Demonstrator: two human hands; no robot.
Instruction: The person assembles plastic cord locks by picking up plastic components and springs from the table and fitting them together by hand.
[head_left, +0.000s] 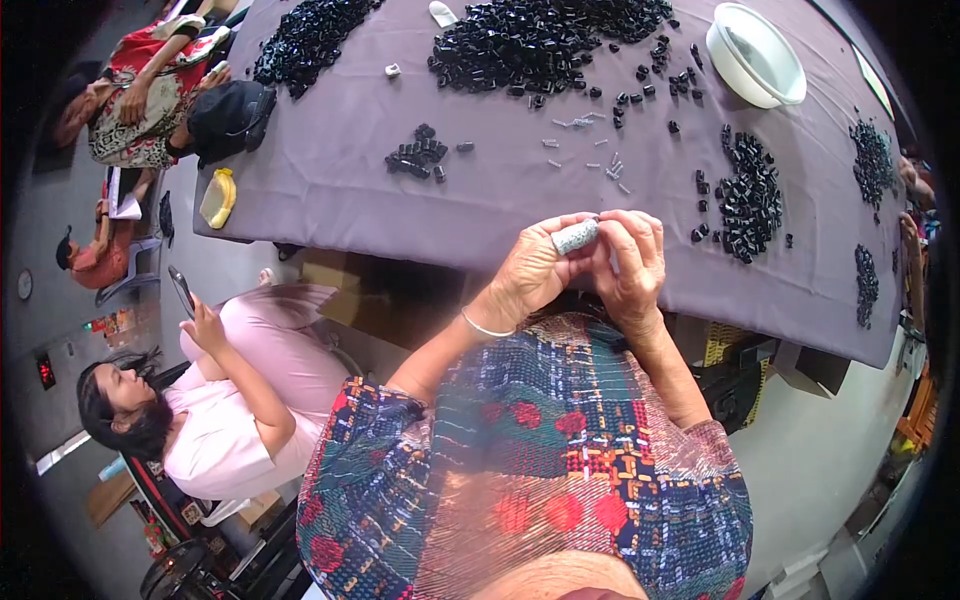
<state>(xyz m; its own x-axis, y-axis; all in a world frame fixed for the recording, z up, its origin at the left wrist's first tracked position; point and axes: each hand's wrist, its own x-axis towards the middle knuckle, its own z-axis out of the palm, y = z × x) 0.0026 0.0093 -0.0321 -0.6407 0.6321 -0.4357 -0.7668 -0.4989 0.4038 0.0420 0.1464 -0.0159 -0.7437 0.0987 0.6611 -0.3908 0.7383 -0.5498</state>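
While both hands meet just above the near edge of the worktop, a person in a patchwork-patterned top holds a small grey cylinder between them. The left hand, a thin bangle at its wrist, is clamped around the cylinder's lower end; the right hand pinches its upper end with curled fingers. On the purple cloth beyond lie heaps of small black parts, a smaller cluster to the left, another pile to the right, and a scatter of pale little tubes between them. A white bowl sits at the far right. Another person in pink sits at left with a phone.
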